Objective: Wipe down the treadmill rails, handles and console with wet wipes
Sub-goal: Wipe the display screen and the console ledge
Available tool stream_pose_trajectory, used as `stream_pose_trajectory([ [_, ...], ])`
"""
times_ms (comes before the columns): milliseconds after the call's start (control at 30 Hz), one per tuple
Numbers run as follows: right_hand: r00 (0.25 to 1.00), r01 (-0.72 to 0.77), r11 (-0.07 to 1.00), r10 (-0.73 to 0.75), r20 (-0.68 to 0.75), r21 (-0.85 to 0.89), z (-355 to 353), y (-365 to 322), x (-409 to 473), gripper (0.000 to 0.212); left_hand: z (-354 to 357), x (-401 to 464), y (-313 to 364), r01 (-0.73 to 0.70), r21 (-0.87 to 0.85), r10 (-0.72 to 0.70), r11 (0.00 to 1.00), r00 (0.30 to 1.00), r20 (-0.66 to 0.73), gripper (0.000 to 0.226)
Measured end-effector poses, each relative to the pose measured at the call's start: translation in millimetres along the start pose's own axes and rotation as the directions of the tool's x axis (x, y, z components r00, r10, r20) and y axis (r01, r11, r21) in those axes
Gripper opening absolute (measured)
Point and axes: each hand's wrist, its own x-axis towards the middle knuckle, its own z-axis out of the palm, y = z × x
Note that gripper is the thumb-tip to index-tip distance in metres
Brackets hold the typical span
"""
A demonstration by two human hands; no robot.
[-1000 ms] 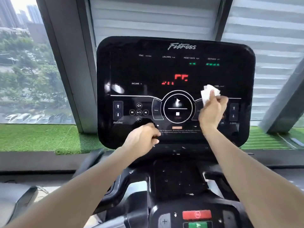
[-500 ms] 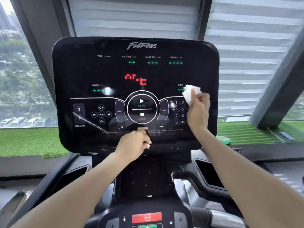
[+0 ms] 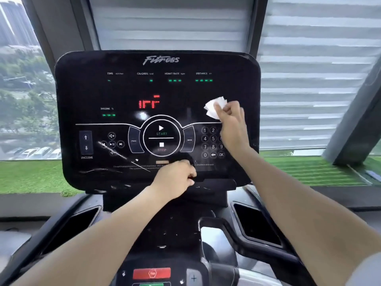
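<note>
The right hand point(image 3: 231, 124) covers part of the number keypad point(image 3: 212, 142) on the glossy black console point(image 3: 86, 96), pinching a crumpled white wet wipe point(image 3: 214, 107) that sticks out above its fingers against the panel. The left hand point(image 3: 174, 179), fingers curled, rests on the console's lower edge; whether it holds anything is unclear.

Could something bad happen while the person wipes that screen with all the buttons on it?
Maybe. The right hand rubs the wet wipe right above the number keys, and the console is lit up, so a slip might press one. The left hand rests just under the START and STOP buttons, so it might bump them and perhaps start the machine. A wet wipe may also leave more streaks on the glossy black panel.
</note>
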Motion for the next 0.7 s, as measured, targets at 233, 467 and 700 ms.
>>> stream_pose_trajectory([
  [233,0.996,-0.089,0.993,0.091,-0.025,0.074,-16.6,31.2,-8.9,0.018,15.7,17.1,37.1,0.019,-0.045,-0.021,0.999,0.999,-0.04,0.022],
  [467,0.99,-0.133,0.991,0.134,-0.039,0.018,-26.8,50.1,-38.6,0.029,14.3,30.7,42.7,0.144,-0.103,-0.142,0.984,0.99,0.022,0.024],
  [700,0.956,-0.259,0.958,0.272,-0.107,0.124,-36.3,49.3,-3.6,0.03,19.8,32.7,41.4,0.177,-0.084,-0.177,0.981,0.984,0.015,0.023],
])
